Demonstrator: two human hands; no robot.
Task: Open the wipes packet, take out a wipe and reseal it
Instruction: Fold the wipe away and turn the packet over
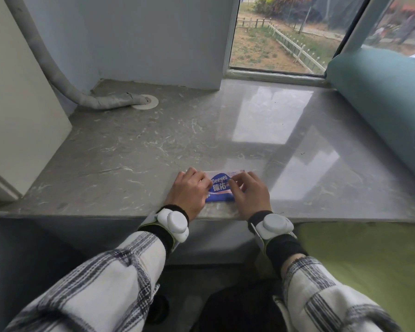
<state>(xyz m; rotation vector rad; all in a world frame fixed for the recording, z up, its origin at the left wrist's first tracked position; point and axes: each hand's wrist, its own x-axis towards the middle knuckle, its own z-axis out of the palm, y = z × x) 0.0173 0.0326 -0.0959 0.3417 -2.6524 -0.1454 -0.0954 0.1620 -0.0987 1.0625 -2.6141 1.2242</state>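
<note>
A flat wipes packet (220,186), blue and pink with white lettering, lies on the grey stone sill (134,149) close to its front edge. My left hand (188,191) rests on the packet's left end and holds it down. My right hand (248,194) covers the right end, with thumb and forefinger pinched at the top of the blue label near the packet's middle. The packet's flap looks flat against it; no wipe is visible. Both wrists carry white sensor units on black bands.
A wrapped grey pipe (101,101) enters a white floor fitting at the back left. A teal cushion (383,99) lies along the right side of the sill. A window (280,34) is behind, and a green cushion (359,257) sits below the sill on the right.
</note>
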